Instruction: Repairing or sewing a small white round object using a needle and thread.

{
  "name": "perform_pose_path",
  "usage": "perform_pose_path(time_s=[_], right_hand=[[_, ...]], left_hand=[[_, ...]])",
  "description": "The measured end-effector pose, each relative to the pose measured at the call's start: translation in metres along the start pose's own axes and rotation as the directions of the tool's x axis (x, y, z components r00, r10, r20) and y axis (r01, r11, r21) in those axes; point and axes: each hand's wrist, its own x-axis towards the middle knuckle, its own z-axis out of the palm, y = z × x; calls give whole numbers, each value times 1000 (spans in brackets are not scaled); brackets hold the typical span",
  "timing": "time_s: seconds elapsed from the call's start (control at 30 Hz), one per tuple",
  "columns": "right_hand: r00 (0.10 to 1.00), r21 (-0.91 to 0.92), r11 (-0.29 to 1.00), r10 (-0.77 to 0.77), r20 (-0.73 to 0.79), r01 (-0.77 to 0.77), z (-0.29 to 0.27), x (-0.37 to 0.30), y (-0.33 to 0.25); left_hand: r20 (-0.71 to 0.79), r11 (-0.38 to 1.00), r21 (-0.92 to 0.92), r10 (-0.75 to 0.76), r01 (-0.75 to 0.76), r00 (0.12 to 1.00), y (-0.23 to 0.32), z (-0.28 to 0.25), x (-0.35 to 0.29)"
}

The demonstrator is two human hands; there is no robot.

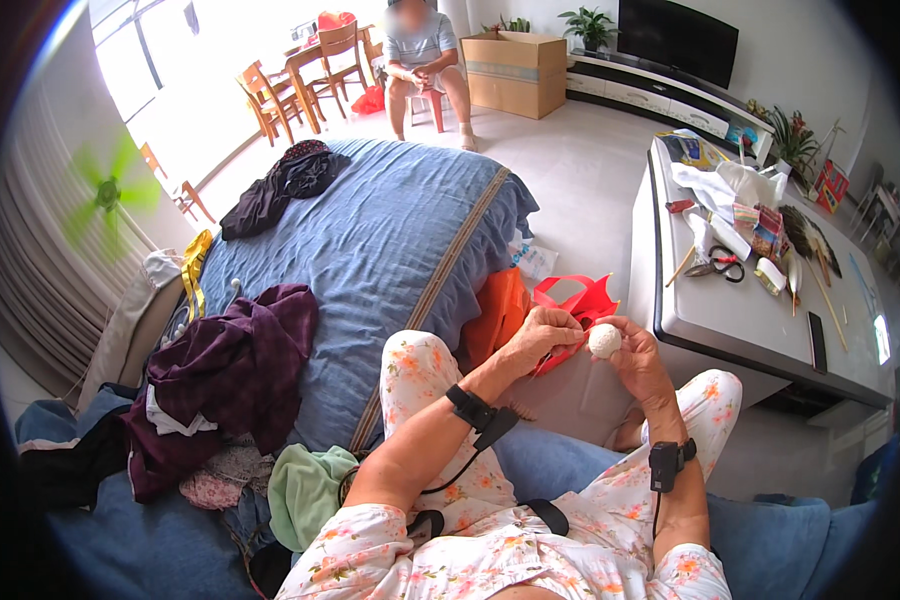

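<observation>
In front of my knees my right hand (638,362) is closed round a small off-white ball (604,341) with a rough surface, perhaps wound thread; I cannot tell for sure. My left hand (548,337) is raised just left of the ball, apart from it. Its thumb and fingers are pinched together, and anything between them is too small to make out. Behind both hands, lower down, lie a bright red bag (592,298) with handles and an orange bag (497,316).
A blue-covered couch section (370,220) bears dark clothes (285,185) and a purple garment (230,365). At right, a low table (678,290) holds scissors (720,264), a phone (817,342) and cloths. A person (425,70) sits far back beside a cardboard box (515,75). A green fan (107,193) spins at left.
</observation>
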Motion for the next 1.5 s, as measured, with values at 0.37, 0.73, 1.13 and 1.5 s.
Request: perform_pose_path(time_s=[0.37,0.73,1.13,1.5], right_hand=[[941,234,945,-152,-303,228,-15,9,12],[949,-387,919,-53,-310,-75,-19,9,30],[924,-312,947,-49,-379,-78,-16,9,12],[913,-300,954,-103,-395,-22,-23,8,16]], left_hand=[[47,989,148,4,-11,999,-5,7,-2],[25,997,36,71,-72,997,-2,1,-4],[-3,989,-149,-4,4,1000,-3,-12,9],[6,994,-111,-13,14,1000,-1,-7,5]])
